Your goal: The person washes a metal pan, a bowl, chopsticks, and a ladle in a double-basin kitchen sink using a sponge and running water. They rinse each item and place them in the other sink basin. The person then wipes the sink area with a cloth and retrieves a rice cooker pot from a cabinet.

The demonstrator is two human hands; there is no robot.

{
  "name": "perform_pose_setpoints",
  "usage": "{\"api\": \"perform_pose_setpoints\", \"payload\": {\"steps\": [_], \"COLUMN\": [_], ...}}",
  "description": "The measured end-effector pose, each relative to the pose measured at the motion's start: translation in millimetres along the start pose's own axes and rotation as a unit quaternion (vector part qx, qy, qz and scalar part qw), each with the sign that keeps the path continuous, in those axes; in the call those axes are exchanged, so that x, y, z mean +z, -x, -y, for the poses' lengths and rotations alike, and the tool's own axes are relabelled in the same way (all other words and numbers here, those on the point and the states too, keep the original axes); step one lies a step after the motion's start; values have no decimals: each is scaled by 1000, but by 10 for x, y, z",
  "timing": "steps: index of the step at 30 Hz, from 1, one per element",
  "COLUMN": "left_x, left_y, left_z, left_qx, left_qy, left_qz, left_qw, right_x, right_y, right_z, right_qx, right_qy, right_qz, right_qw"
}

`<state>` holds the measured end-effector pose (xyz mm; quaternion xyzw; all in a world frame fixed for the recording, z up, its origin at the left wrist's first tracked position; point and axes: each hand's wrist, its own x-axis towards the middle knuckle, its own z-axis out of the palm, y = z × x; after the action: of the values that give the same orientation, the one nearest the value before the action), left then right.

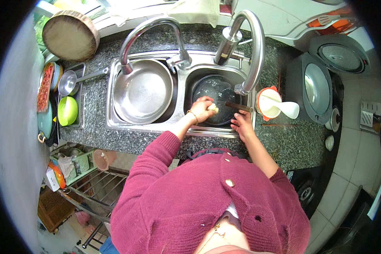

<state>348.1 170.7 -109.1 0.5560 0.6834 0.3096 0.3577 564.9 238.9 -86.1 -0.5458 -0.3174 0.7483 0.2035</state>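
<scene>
In the right sink basin sits a dark round pan (216,83) with water in it. A brown handle (238,106) extends from over the pan towards the basin's right side. Over the pan's left part, my left hand (203,109) is closed around a pale, crumpled scrubber or cloth (213,108). My right hand (242,123), fingers spread and slightly curled, is just below the handle's end; whether a fingertip touches it I cannot tell. A large steel pan (143,92) occupies the left basin of the double sink (177,119).
Two curved faucets (158,19) (257,41) arch over the basins. Right of the sink are an orange-rimmed container (269,108) with a white rice paddle (289,109) and an open rice cooker (316,89). A ladle (68,81) and green bowl (67,111) lie left.
</scene>
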Motion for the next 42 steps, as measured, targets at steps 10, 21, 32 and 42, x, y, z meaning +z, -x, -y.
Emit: {"api": "perform_pose_setpoints", "payload": {"steps": [10, 21, 32, 42], "left_x": [-250, -325, -448, -358], "left_y": [223, 335, 759, 990], "left_z": [-430, 34, 332, 483], "left_qx": [-106, -114, -77, 34], "left_qy": [-207, -107, 78, 1], "left_qz": [31, 54, -8, -31], "left_qw": [972, 986, 994, 999], "right_x": [147, 98, 140, 996], "right_y": [72, -323, 595, 589], "right_z": [144, 42, 60, 979], "right_qx": [-457, 17, 7, -38], "right_qy": [714, 708, 479, 491], "right_qz": [-48, 172, 90, 100], "right_qw": [529, 684, 873, 864]}}
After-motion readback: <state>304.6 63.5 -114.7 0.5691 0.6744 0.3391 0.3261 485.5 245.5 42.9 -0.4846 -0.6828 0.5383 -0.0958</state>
